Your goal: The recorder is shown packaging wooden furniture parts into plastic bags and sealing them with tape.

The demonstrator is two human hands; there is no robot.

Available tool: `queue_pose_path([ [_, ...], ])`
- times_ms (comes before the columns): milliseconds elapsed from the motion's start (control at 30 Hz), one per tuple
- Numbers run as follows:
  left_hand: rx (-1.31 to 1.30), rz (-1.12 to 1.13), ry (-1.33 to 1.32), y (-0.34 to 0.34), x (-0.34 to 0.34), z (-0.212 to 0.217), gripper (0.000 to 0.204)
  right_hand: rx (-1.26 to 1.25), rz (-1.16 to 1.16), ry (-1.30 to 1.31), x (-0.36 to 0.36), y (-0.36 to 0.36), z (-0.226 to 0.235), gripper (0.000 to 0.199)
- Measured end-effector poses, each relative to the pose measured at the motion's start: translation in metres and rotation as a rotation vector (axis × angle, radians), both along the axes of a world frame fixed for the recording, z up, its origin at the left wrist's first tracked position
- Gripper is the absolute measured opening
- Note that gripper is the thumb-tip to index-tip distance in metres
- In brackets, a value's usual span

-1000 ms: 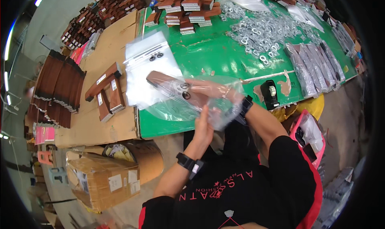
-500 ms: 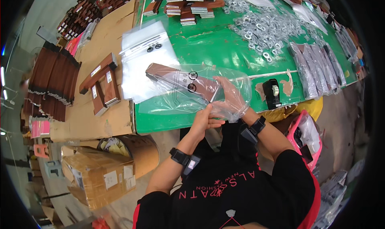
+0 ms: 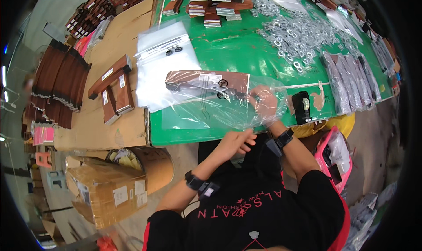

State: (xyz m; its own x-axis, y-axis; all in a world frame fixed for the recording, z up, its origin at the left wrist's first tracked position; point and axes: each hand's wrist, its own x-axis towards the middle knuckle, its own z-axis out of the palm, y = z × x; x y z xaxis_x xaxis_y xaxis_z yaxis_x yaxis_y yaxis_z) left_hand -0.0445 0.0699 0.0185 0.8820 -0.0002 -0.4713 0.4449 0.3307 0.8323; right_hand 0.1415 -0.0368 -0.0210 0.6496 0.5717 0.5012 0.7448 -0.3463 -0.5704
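A brown wood-look bar (image 3: 184,79) with a white label lies inside a clear plastic bag (image 3: 193,112) on the green table. My right hand (image 3: 263,102) is inside the bag's mouth, seen through the plastic. Its curled fingers grip the bar's right end. At the table's front edge, my left hand (image 3: 237,144) is just below the bag, fingers loosely apart and nothing visible in them. Whether it touches the film is unclear. To the left lies a stack of flat clear bags (image 3: 165,71), partly under the bagged bar.
Brown bars (image 3: 118,90) rest on the cardboard at left, beside a tall stack (image 3: 59,84). A black tape dispenser (image 3: 301,107) sits right of my right hand. Wrapped bars (image 3: 347,84) and a heap of small clear-and-grey rings (image 3: 303,36) lie farther right.
The bar in its bag has turned straighter and shifted right. My right hand has moved right and curled at its end. My left hand has dropped away from the bag toward the table edge.
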Motion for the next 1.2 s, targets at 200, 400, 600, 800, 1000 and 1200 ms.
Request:
queue_pose_path([
  [200, 1.421, 0.048, -0.614, 0.046, -0.005, 0.049, 0.074, -0.044, 0.049, -0.014, 0.002, 0.001, 0.003, 0.025],
  [400, 1.594, -0.251, -0.592, 0.038, 0.024, -0.003, 0.100, -0.179, -0.042, -0.254, 0.014, -0.001, -0.026, 0.039],
  [600, 1.683, -0.156, -0.684, 0.039, 0.045, -0.024, 0.052, -0.187, 0.018, -0.178, 0.019, 0.004, -0.020, 0.035],
  [800, 1.539, -0.070, -0.798, 0.025, 0.049, 0.009, 0.046, -0.241, 0.104, -0.170, 0.029, 0.002, -0.026, 0.034],
  [1000, 1.573, -0.120, -0.652, 0.043, 0.054, -0.009, 0.053, 0.089, 0.468, 0.036, 0.047, -0.025, -0.033, 0.032],
  [1200, 1.533, -0.140, -0.615, 0.038, 0.045, -0.011, 0.057, -0.404, -0.249, 0.416, 0.078, -0.096, 0.101, 0.037],
])
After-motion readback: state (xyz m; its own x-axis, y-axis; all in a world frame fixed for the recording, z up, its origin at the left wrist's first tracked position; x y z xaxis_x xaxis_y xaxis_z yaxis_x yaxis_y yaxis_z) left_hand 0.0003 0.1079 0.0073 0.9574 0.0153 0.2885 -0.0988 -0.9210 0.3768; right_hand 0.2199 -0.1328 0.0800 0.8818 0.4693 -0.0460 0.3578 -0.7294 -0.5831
